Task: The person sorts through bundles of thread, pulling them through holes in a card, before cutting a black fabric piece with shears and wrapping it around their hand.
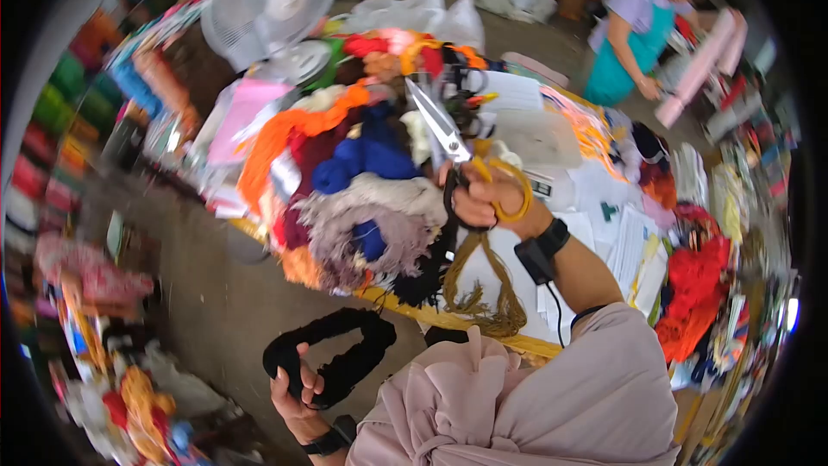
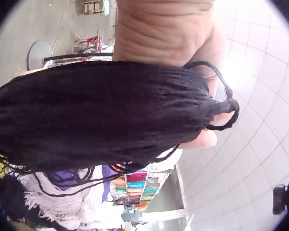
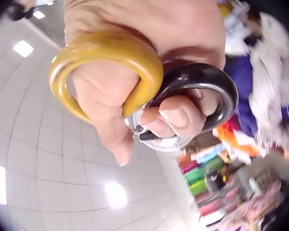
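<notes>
My left hand (image 1: 297, 401) grips a looped hank of black yarn (image 1: 289, 345) off the table's front edge, its fingers curled through the loop. In the left wrist view the thick black strands cross the palm, and a thin twisted loop stands out at one end. My right hand (image 1: 487, 205) holds large scissors (image 1: 438, 125) over the table, blades pointing away and nearly together. Thumb and fingers sit in the handles, a yellow ring (image 3: 103, 44) and a black ring (image 3: 226, 98). Below that hand, a hank of olive-brown yarn (image 1: 507, 306) lies at the table edge.
Orange yarn (image 1: 267, 151), blue yarn (image 1: 371, 160) and fringed greyish yarn (image 1: 323, 224) pile up on the yellow-edged table. Papers (image 1: 634, 237) and a clear plastic box (image 1: 539, 140) lie to the right, near red yarn (image 1: 694, 293). A fan (image 1: 272, 4) and another person (image 1: 634, 30) are beyond.
</notes>
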`<state>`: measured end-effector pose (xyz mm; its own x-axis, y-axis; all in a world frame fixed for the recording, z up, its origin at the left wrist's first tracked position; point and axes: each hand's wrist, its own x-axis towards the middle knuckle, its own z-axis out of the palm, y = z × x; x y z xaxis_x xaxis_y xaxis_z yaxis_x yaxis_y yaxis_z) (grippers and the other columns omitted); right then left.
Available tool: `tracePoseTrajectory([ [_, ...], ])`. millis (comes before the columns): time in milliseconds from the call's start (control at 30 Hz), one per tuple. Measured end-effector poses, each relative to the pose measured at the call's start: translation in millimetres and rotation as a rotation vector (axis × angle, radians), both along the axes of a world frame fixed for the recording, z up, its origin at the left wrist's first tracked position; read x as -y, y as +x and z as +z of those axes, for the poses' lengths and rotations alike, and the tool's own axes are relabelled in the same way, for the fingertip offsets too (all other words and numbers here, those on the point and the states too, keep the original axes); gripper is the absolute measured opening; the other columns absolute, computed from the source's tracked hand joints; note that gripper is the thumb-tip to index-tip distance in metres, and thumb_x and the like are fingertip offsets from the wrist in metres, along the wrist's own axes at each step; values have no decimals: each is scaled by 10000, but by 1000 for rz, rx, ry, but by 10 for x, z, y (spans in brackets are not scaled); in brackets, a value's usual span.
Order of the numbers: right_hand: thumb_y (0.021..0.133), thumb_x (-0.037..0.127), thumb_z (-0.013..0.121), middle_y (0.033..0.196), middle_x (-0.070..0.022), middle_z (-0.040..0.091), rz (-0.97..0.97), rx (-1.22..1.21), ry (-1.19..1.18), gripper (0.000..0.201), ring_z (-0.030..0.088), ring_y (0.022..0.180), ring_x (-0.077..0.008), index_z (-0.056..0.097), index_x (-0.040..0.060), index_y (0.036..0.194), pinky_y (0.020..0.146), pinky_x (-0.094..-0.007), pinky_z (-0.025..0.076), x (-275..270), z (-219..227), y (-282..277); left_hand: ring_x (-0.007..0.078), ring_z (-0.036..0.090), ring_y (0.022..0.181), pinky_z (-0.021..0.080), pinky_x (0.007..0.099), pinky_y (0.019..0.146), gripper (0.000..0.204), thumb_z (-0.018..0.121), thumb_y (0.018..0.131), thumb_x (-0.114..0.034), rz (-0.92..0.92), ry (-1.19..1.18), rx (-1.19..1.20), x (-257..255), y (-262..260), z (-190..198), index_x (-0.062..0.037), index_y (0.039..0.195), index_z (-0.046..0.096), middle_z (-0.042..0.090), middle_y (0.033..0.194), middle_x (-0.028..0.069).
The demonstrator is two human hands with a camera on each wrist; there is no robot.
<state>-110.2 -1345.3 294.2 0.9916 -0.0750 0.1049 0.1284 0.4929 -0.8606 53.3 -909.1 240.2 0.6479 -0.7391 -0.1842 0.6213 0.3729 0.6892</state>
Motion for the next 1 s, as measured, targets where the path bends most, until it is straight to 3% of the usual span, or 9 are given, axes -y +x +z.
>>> tracePoseTrajectory([
  [100, 870, 210, 606, 864, -95, 621, 129, -3, -311, 578, 573, 748, -130, 371, 51, 1373, 675, -255, 451, -1003, 303, 418, 68, 298, 347, 335, 237, 409, 550, 526, 930, -349, 162, 90, 47, -419, -228, 128, 130, 1200, 515, 477, 549, 24],
  [167, 862, 123, 638, 1202, -107, 567, 332, -21, -371, 600, 547, 1052, -160, 348, 79, 1385, 932, -316, 424, -1691, 307, 706, 77, 328, 337, 345, 245, 405, 522, 538, 921, -349, 137, 122, 46, -701, -403, 309, 131, 1124, 567, 468, 518, 21],
  [267, 803, 213, 756, 1284, -122, 536, 560, 283, -528, 607, 414, 1317, -247, 422, 79, 1291, 1037, -363, 361, -2916, 207, 1194, 92, 380, 331, 351, 248, 388, 497, 556, 910, -334, 33, 104, 20, -1247, -711, 479, 141, 1052, 591, 519, 514, 64],
  [367, 737, 371, 809, 1332, -129, 514, 904, 302, -306, 712, 440, 1272, -215, 439, 55, 1257, 1020, -347, 361, -4204, 181, 1306, 84, 446, 390, 328, 204, 376, 468, 603, 904, -297, -23, 78, -49, -1862, -1143, 706, 134, 1085, 575, 582, 609, 101],
  [500, 606, 497, 859, 1248, -95, 533, 1512, 99, -338, 964, 464, 1175, -157, 403, 21, 1310, 994, -313, 371, -5362, 126, 1293, 95, 466, 384, 356, 200, 366, 426, 591, 906, -274, 253, 9, -9, -2753, -1659, 889, 126, 1052, 568, 605, 641, 114],
  [567, 607, 353, 904, 1118, -56, 568, 1546, 2, -251, 884, 506, 1079, -95, 435, 18, 1277, 934, -274, 409, -5831, 223, 1108, 59, 458, 401, 358, 185, 392, 366, 580, 923, -282, 435, -37, -14, -3170, -1938, 940, 76, 997, 609, 590, 626, 54],
  [733, 630, 9, 642, 1052, -30, 547, 1619, 95, -402, 545, 500, 1016, -80, 519, 24, 1160, 923, -244, 391, -6996, 259, 1043, 83, 521, 476, 392, 188, 428, 502, 697, 799, -324, 688, 51, 153, -3971, -2511, 794, 84, 1074, 601, 605, 665, 52],
  [833, 594, 54, 588, 1017, -31, 561, 1551, 276, -250, 548, 539, 951, -104, 533, 24, 1139, 895, -239, 411, -7692, 426, 1087, 147, 588, 521, 446, 240, 448, 735, 863, 599, -239, 867, 407, 119, -4420, -2835, 580, 109, 1159, 536, 625, 722, 109],
  [1000, 616, 105, 518, 1057, -106, 593, 1637, 169, -5, 527, 592, 977, -158, 532, 15, 1136, 889, -277, 456, -8715, 547, 1263, 125, 640, 768, 522, 240, 576, 857, 901, 582, -268, 1215, 146, 17, -4976, -3729, -145, 85, 1237, 476, 640, 937, 84],
])
